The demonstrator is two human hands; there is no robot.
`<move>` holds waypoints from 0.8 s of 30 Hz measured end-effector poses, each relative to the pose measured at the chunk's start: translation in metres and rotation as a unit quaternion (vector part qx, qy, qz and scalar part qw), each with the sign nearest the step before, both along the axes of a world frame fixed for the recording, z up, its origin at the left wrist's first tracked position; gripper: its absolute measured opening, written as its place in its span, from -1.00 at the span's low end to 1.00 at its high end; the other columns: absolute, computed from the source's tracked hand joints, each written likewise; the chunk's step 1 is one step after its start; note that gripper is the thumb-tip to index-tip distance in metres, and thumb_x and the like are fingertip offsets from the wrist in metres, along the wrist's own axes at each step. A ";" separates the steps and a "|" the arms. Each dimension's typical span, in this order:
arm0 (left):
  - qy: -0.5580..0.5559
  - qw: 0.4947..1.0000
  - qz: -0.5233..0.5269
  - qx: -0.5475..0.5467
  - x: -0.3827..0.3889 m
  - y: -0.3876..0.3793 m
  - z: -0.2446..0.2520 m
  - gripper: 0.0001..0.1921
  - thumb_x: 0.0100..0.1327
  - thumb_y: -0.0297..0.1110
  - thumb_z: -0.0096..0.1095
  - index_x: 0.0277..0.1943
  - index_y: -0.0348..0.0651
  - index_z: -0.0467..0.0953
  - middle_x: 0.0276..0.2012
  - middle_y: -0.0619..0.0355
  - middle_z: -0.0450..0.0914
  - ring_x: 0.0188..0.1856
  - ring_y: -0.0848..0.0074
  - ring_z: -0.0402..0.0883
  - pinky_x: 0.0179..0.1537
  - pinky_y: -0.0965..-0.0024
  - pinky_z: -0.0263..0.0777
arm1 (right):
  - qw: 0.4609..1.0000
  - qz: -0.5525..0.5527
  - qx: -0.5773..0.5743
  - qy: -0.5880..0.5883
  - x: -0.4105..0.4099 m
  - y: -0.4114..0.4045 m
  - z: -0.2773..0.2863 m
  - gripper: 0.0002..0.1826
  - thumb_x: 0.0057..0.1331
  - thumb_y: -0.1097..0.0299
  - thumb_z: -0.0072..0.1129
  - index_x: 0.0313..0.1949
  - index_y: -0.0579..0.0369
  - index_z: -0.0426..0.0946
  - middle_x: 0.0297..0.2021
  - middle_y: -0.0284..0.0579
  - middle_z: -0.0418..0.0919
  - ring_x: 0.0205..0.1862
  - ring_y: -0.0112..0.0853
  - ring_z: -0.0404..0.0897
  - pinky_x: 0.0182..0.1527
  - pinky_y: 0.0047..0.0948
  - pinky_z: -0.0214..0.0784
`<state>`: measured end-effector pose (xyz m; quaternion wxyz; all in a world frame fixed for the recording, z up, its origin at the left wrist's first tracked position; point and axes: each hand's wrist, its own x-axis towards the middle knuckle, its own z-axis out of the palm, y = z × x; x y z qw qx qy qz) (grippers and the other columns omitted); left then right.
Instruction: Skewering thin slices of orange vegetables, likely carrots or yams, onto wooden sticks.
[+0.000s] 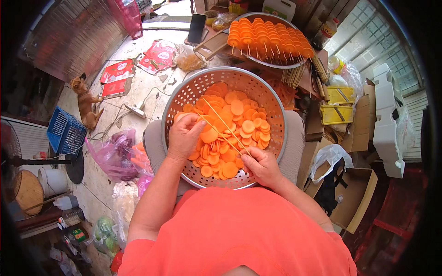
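Observation:
A perforated metal colander (276,100) rests on my lap, heaped with round orange slices (226,127) that look like carrot. My right hand (260,165), over the colander's near right side, grips two thin bamboo skewers (226,125) by their lower ends. Both skewers slant up to the left across the slices and spread apart towards their tips. Over the left part of the heap, my left hand (186,134) is curled, thumb near the index finger, beside the tip of the lower skewer. Its fingers hide whether a slice is pinched there.
Beyond the colander, a metal basin (257,17) holds rows of skewered slices (269,36), with loose bamboo sticks (292,76) beside it. A phone (197,28) stands at the back. Leftward are a power strip (135,110), a dog (86,101) and a blue basket (65,131). Cardboard boxes (355,196) lie right.

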<state>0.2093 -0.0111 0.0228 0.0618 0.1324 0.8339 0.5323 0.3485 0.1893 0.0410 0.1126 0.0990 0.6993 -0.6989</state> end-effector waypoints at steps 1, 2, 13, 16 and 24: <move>-0.046 0.995 0.039 0.076 -0.002 -0.001 0.001 -0.89 0.22 -0.43 0.22 -0.25 -0.28 0.55 -0.43 0.24 0.60 -0.48 0.66 0.52 -0.41 0.62 0.37 | 1.000 0.002 0.000 0.004 0.000 0.001 0.001 -0.84 0.36 0.38 0.00 -0.26 0.20 0.49 -0.64 -0.41 0.40 -0.63 -0.72 0.33 -0.60 -0.68 0.17; -0.092 0.981 0.078 0.152 -0.004 -0.002 0.002 -0.91 0.22 -0.47 0.21 -0.24 -0.26 0.54 -0.42 0.26 0.59 -0.51 0.66 0.51 -0.45 0.64 0.37 | 1.000 0.007 -0.005 -0.006 0.001 0.002 0.001 -0.85 0.36 0.38 0.00 -0.26 0.20 0.49 -0.63 -0.41 0.41 -0.63 -0.72 0.33 -0.60 -0.68 0.17; -0.289 0.877 0.123 0.362 -0.004 -0.006 0.020 -0.79 0.15 -0.55 0.19 -0.14 -0.18 0.43 -0.44 0.24 0.55 -0.58 0.67 0.47 -0.56 0.65 0.37 | 1.000 -0.015 0.007 0.000 0.002 -0.001 -0.003 -0.85 0.33 0.37 0.06 -0.29 0.19 0.53 -0.62 -0.44 0.41 -0.61 -0.71 0.34 -0.57 -0.66 0.19; -0.284 0.879 0.132 0.360 -0.006 -0.006 0.019 -0.80 0.14 -0.56 0.19 -0.16 -0.17 0.43 -0.45 0.25 0.54 -0.58 0.67 0.47 -0.55 0.66 0.37 | 1.000 -0.021 0.016 0.012 0.000 -0.002 -0.004 -0.85 0.32 0.38 0.07 -0.29 0.20 0.53 -0.63 -0.44 0.41 -0.61 -0.72 0.33 -0.56 -0.67 0.18; -0.242 0.897 0.141 0.342 -0.004 0.001 0.020 -0.82 0.10 -0.58 0.19 -0.21 -0.20 0.44 -0.47 0.29 0.52 -0.54 0.74 0.43 -0.51 0.68 0.30 | 0.999 -0.029 0.033 0.010 0.001 -0.004 -0.003 -0.86 0.31 0.39 0.07 -0.30 0.20 0.54 -0.64 -0.43 0.41 -0.62 -0.71 0.32 -0.58 -0.66 0.17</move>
